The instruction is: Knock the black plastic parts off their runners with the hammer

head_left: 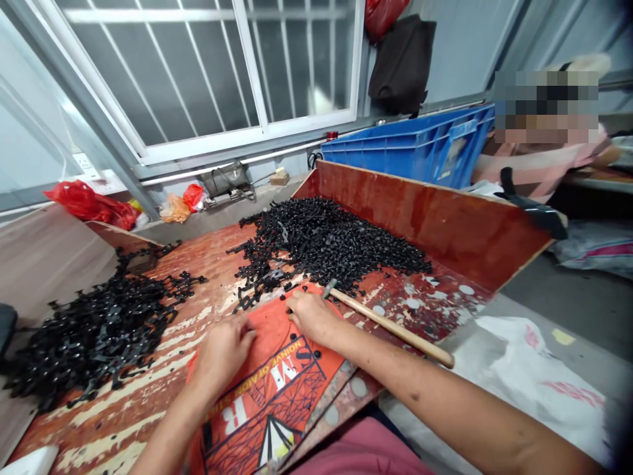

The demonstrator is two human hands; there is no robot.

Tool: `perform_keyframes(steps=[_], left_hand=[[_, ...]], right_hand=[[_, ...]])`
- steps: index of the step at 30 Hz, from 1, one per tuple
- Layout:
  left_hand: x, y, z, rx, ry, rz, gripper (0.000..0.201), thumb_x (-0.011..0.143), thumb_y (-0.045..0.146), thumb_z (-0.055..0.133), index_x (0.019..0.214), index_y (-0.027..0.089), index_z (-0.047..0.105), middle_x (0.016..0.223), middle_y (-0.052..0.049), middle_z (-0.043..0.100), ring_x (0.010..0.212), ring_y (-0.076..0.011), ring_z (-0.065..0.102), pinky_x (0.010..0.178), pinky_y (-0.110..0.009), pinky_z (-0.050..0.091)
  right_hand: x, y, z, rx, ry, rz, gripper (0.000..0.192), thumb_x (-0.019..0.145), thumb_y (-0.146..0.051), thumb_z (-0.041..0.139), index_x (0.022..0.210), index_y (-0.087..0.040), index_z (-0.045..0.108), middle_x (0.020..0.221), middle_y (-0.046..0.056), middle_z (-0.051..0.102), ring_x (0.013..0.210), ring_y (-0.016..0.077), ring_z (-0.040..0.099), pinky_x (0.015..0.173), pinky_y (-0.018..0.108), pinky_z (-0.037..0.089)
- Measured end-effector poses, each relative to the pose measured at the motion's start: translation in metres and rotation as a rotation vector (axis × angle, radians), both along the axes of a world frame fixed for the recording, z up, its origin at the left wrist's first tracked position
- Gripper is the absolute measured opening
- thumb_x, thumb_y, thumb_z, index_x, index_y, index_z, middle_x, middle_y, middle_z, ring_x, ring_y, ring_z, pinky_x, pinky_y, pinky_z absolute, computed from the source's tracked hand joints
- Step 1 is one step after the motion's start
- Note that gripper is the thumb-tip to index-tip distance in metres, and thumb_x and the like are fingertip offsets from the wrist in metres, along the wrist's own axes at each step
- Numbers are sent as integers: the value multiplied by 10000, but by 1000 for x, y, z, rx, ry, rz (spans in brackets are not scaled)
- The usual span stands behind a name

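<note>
An orange printed cloth [270, 323] lies over the near edge of the worktable, with a few small black pieces scattered on it. My left hand [227, 349] rests at the cloth's left side, fingers curled in and the thumb bent toward them; whatever they hold is hidden. Close by, my right hand [314, 320] is at the cloth's far part, fingers drawn together, with small black pieces at the fingertips. A hammer [390, 322] with a wooden handle lies just right of that hand, its head near the big heap of small black parts [331, 241].
Another black heap [103, 336] of linked parts sits at the left. A reddish board [420, 211] walls the table's right side, with a blue crate [395, 152] behind it. White sacking [534, 376] lies at right. A co-worker [544, 145] sits beyond.
</note>
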State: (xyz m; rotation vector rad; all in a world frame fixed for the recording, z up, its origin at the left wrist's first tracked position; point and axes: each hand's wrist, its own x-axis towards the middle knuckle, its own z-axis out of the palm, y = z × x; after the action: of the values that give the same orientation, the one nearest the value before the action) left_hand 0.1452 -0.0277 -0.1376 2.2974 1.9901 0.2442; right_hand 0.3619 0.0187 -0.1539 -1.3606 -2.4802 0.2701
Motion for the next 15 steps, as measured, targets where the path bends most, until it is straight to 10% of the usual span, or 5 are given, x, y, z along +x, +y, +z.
perform_keyframes(steps=[6, 15], left_hand=[[-47, -33, -5, -98, 102, 117, 140, 881, 299, 517, 859, 237, 640, 840, -16, 721, 782, -205, 649, 684, -282, 395], [-15, -20, -1, -62, -118, 12, 201, 859, 356, 586, 1004, 252, 677, 962, -26, 728, 867, -201, 648, 766, -277, 449]], right_hand=[[-49, -12, -4, -69, 57, 217, 108, 850, -240, 691, 946, -198, 715, 946, 41, 697, 824, 180, 644, 682, 240, 440], [-17, -5, 1, -54, 119, 157, 163, 813, -127, 674, 959, -198, 674, 942, 21, 681, 878, 167, 621, 743, 226, 416]])
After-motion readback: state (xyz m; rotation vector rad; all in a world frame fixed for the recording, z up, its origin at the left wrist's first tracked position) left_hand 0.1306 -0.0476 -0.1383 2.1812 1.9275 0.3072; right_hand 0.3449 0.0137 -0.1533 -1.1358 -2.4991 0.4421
